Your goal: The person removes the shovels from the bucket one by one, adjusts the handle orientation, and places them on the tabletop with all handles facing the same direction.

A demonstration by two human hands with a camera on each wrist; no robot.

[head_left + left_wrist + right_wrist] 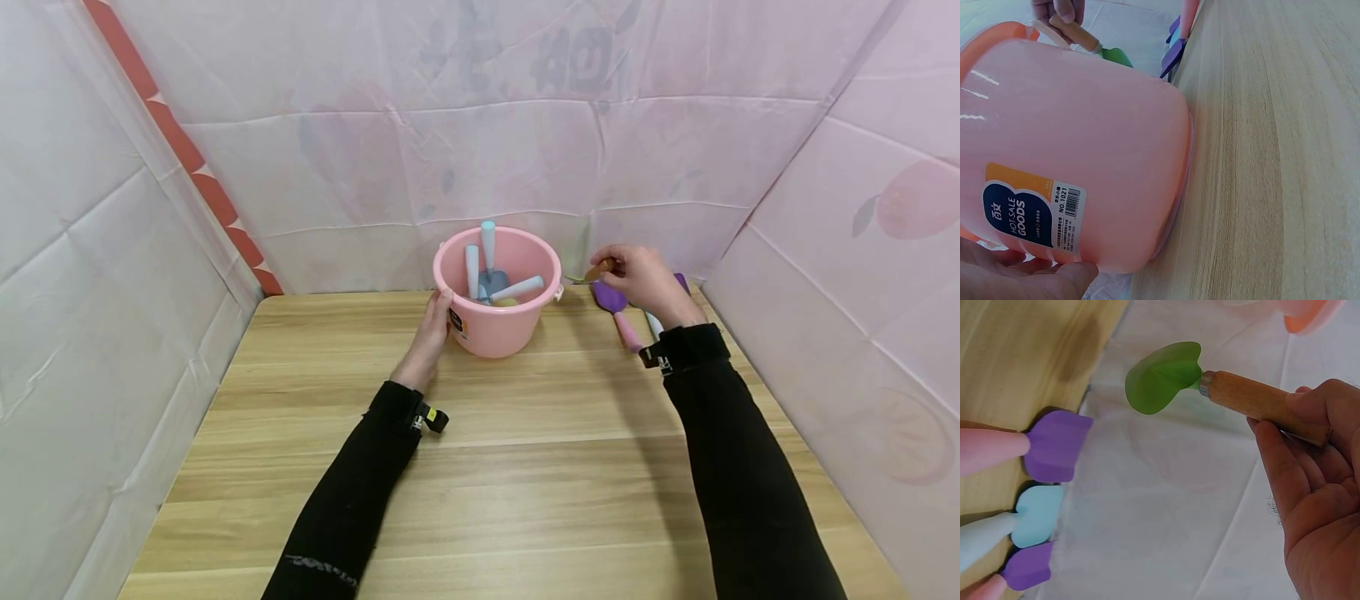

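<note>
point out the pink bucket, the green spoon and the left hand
pink bucket (498, 332), head view, front wall
green spoon (1161, 377), right wrist view, green bowl
left hand (430, 336), head view, back of hand

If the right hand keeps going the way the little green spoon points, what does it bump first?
Probably the pink bucket. The right hand holds the green spoon by its wooden handle, tip aimed left at the bucket's rim. Depth is hard to judge, so it might pass just above or behind the rim.
</note>
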